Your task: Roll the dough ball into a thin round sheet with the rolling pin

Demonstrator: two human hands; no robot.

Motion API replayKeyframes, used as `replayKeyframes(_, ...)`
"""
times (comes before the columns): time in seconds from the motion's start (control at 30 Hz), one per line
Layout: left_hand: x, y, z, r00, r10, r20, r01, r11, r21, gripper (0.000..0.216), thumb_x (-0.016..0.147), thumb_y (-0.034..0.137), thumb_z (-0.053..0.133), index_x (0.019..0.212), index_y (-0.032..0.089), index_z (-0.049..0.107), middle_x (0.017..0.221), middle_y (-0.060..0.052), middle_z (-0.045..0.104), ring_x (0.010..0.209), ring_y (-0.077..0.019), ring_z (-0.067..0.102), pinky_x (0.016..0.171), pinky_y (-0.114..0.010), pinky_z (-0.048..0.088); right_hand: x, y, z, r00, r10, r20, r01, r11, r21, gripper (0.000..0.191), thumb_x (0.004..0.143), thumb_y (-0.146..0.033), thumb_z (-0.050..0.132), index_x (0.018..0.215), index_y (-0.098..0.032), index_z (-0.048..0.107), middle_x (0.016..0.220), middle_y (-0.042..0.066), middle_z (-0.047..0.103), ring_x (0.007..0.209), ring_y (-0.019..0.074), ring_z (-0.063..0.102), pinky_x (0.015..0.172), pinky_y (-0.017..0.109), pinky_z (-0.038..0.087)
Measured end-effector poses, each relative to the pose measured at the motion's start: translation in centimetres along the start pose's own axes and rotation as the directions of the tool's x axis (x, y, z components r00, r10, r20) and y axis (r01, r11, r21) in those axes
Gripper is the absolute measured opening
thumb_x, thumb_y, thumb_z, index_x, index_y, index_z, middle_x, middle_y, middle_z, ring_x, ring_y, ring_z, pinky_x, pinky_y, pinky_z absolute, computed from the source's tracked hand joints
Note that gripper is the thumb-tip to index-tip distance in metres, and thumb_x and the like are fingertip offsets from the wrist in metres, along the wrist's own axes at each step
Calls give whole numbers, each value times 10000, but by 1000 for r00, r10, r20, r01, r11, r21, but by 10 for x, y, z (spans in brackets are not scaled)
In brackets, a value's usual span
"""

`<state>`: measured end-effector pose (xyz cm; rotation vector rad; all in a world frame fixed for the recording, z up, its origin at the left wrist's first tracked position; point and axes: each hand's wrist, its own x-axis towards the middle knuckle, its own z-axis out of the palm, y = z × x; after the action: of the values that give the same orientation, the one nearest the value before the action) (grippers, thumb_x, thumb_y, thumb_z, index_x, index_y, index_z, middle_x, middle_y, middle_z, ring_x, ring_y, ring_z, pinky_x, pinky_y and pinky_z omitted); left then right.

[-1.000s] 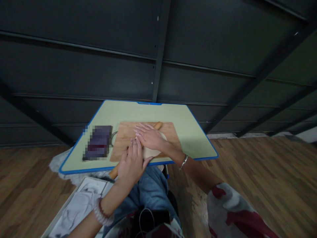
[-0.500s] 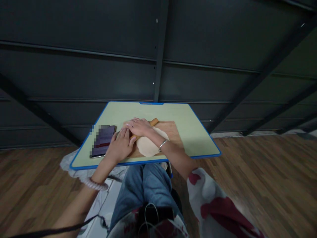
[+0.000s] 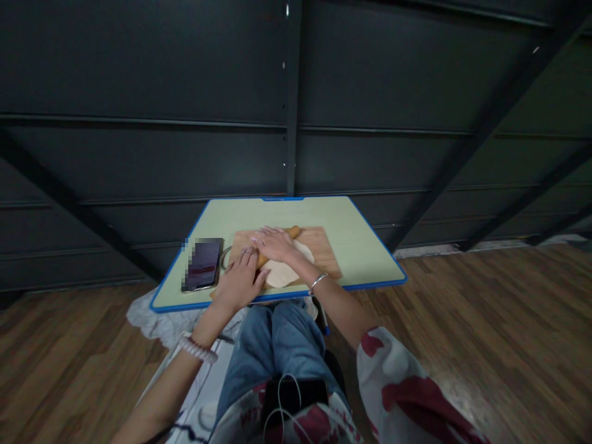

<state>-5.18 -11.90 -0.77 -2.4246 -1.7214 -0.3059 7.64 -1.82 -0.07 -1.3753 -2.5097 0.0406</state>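
Note:
A wooden rolling pin (image 3: 293, 232) lies slantwise across a flat round of pale dough (image 3: 283, 272) on a wooden cutting board (image 3: 324, 250). My left hand (image 3: 240, 280) lies flat, fingers stretched out, over the pin's near end. My right hand (image 3: 274, 242) lies flat with its fingers spread over the pin's middle, above the dough. Both palms press on the pin; only its far end shows beyond my right hand. Each wrist carries a bracelet.
The board rests on a small pale green table (image 3: 361, 240) with a blue rim. A dark phone (image 3: 203, 264) lies left of the board. Behind stands a dark metal panel wall (image 3: 296, 92). Wooden floor (image 3: 485, 320) lies around; white cloth (image 3: 152, 320) sits beneath the table's left side.
The pin and both hands rolled away from me over the dough, then came back a little toward the near edge. The camera view shifted and tilted slightly.

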Motion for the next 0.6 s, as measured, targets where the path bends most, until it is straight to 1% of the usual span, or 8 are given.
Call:
replayKeyframes(0.1, -7, 4, 5, 997, 61, -56, -60, 998, 25, 594, 934, 440, 281, 1408, 84, 319, 1427, -161, 420, 1329, -283, 356, 1022, -439, 355, -28, 4, -5, 996, -50, -78, 46, 997, -55, 385, 988, -341, 319, 1203, -141, 568, 1300, 100, 571, 1257, 171, 456, 1075, 336, 285)
replayKeyframes(0.17, -12, 6, 9, 990, 107, -97, -104, 994, 37, 595, 935, 449, 288, 1416, 100, 317, 1411, -153, 444, 1292, -289, 394, 1016, -450, 341, -50, 5, -11, 992, -73, -105, 66, 995, -75, 379, 990, -317, 310, 1167, -133, 590, 1267, 107, 593, 1225, 171, 485, 1060, 329, 298)
replayKeyframes(0.23, -16, 7, 11, 981, 152, -121, -148, 988, 45, 632, 920, 501, 321, 1418, 113, 324, 1397, -151, 458, 1245, -302, 430, 1006, -458, 336, -73, 6, -17, 989, -79, -125, 71, 995, -70, 372, 983, -334, 328, 1140, -136, 602, 1210, 109, 624, 1179, 188, 516, 1040, 349, 319)
replayKeyframes(0.33, -20, 7, 10, 968, 210, -139, -203, 977, 60, 714, 868, 584, 401, 1419, 135, 334, 1384, -147, 463, 1222, -324, 428, 1024, -468, 305, -104, 8, -21, 986, -91, -139, 85, 995, -47, 378, 946, -381, 421, 1209, -146, 555, 1206, 110, 616, 1147, 218, 523, 1007, 374, 347)
replayKeyframes(0.4, -20, 8, 9, 963, 225, -146, -217, 974, 68, 720, 855, 585, 431, 1416, 142, 343, 1370, -148, 470, 1221, -326, 420, 1043, -470, 279, -119, 10, -21, 984, -107, -142, 104, 994, -27, 467, 915, -425, 472, 1291, -147, 486, 1267, 120, 572, 1177, 234, 492, 1010, 386, 343)
replayKeyframes(0.47, -18, 10, 9, 964, 222, -148, -213, 974, 74, 691, 863, 557, 438, 1406, 137, 359, 1359, -155, 476, 1228, -327, 410, 1057, -474, 255, -129, 11, -20, 982, -116, -150, 115, 993, -14, 595, 882, -500, 501, 1349, -141, 420, 1328, 137, 519, 1213, 251, 454, 1023, 401, 325)
replayKeyframes(0.53, -15, 12, 9, 965, 216, -146, -206, 975, 80, 673, 868, 526, 450, 1402, 125, 363, 1359, -167, 471, 1243, -338, 392, 1063, -493, 235, -135, 12, -18, 980, -126, -156, 124, 992, -20, 712, 843, -580, 512, 1377, -128, 379, 1359, 156, 484, 1224, 270, 434, 1026, 415, 314)
replayKeyframes(0.6, -11, 13, 10, 967, 213, -142, -204, 976, 80, 668, 869, 510, 456, 1405, 124, 356, 1367, -171, 464, 1254, -349, 379, 1058, -516, 226, -136, 12, -18, 979, -130, -159, 125, 991, -43, 773, 822, -618, 512, 1387, -113, 360, 1357, 170, 478, 1213, 288, 433, 1016, 426, 318)
